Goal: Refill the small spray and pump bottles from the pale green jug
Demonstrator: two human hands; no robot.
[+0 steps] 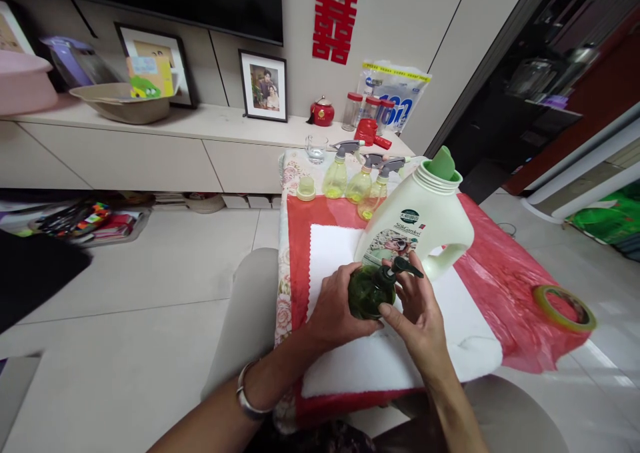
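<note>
Left hand [337, 299] round a green bottle [367, 296]

I have the left hand curled about one side of the bottle. Opposite, the right hand [420, 309] sets its thumb against it, fingers behind the nozzle [410, 267]; whether those fingers touch, I can't tell from here. White cloth [360, 369] lies beneath both hands. Just beyond the right hand I see a pale jug [417, 209] upright, a green piece [442, 163] in its mouth. Farther ahead of the left hand stand three sprayers [335, 178], with a yellowish cap [306, 188] beside them. Well right of the right hand, tape [543, 301] lies on red plastic [500, 256].
</note>
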